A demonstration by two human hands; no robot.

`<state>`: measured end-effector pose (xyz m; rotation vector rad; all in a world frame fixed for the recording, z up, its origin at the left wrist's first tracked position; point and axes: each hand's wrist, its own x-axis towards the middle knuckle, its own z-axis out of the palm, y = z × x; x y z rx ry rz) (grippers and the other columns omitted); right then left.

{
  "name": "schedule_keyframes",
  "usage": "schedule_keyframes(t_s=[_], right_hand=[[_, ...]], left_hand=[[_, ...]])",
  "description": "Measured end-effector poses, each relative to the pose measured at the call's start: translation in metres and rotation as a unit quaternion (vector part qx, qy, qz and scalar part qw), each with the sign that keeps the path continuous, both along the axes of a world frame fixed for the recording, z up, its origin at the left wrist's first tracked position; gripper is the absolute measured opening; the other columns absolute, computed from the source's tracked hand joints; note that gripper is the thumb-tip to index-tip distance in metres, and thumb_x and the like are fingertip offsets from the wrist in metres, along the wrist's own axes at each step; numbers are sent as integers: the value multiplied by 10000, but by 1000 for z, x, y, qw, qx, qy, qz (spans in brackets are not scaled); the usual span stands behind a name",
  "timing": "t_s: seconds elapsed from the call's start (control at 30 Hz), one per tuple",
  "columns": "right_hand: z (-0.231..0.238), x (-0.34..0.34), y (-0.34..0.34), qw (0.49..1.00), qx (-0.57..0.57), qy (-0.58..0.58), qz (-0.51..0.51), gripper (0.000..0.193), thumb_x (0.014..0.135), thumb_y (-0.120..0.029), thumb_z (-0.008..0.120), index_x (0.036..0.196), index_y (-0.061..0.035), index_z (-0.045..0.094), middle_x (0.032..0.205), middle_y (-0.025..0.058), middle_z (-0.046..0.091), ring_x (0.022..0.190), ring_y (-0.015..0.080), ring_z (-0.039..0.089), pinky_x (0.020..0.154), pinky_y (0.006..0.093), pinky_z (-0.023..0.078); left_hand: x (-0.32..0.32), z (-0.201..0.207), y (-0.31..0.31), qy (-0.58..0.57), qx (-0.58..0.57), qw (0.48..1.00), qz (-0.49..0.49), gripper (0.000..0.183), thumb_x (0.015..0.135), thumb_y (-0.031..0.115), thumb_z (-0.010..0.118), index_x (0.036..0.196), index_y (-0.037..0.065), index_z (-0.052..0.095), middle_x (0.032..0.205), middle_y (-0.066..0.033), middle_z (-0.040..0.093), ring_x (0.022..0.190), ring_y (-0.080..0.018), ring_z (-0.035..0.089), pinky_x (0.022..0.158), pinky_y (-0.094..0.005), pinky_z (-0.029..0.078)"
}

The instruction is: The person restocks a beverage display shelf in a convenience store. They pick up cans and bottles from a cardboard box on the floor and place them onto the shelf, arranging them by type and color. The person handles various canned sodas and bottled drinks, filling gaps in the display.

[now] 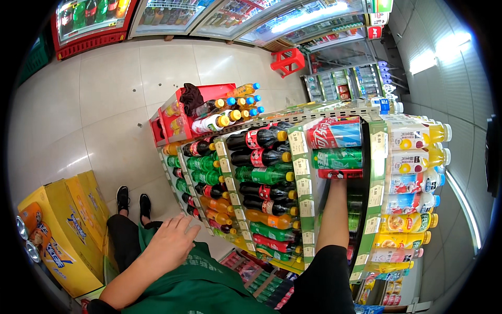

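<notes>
My right forearm [334, 217] reaches deep into a shelf of a drinks rack. Its hand is hidden at the row's inner end, below a dark red can [341, 174], and I cannot see whether the fingers touch it. Above that can lie a green can [337, 158] and a large red-and-blue can pack [334, 134]. My left hand [175, 240] hovers over the green apron [193, 280], empty, its fingers loosely bent and apart. The nearest rack goods to it are orange soda bottles [217, 204] and dark cola bottles beside them.
Price strips [299, 157] edge the rack's shelves. Juice and milk-drink bottles [413, 162] fill the right shelf. A red display bin [167, 118] holds more bottles. Yellow cartons [78, 225] with cans stand at left. A red stool [287, 62] and glass-door coolers [172, 15] line the back.
</notes>
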<state>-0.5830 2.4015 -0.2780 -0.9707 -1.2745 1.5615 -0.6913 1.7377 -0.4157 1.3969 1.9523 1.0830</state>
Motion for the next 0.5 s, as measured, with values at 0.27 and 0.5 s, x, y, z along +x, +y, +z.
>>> schedule_keyframes(t_s=[0.27, 0.5], right_hand=[[1, -2, 0, 1000, -1, -2, 6, 541, 1074, -458, 497, 1472, -93, 536, 1457, 147, 609, 1292, 354, 611, 1058, 631, 518], [-3, -8, -1, 1000, -4, -3, 12, 555, 1072, -471, 494, 1478, -95, 531, 1462, 149, 606, 1294, 358, 610, 1060, 638, 515]], left_hand=[[3, -3, -2, 0, -2, 1000, 4, 510, 868, 131, 786, 1334, 51, 595, 1377, -208, 553, 1356, -415, 516, 1125, -489, 428], [3, -5, -3, 6, -19, 1000, -6, 523, 858, 138, 796, 1331, 55, 590, 1345, -200, 549, 1345, -410, 514, 1110, -490, 432]])
